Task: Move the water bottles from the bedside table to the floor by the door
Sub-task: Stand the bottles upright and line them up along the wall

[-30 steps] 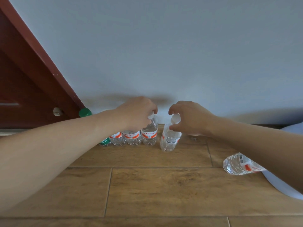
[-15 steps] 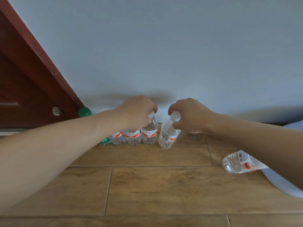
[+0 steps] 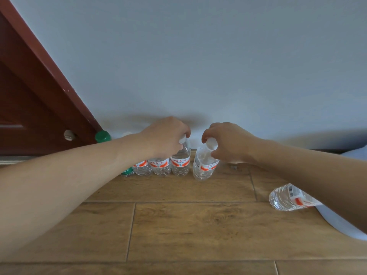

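Six bottles are showing: one green-capped bottle and five red-labelled ones, three standing in a row, a fourth tilting, a fifth lying. Two hands are reaching in.

You are looking at a pale blue-grey wall that fills the upper part of the view. At your left stands a dark red-brown wooden frame, slanting in the wide lens, with a small round silver fitting low on the panel beside it. At the far right edge, a pale blue-white rounded shape lies partly hidden; you cannot tell what it is.
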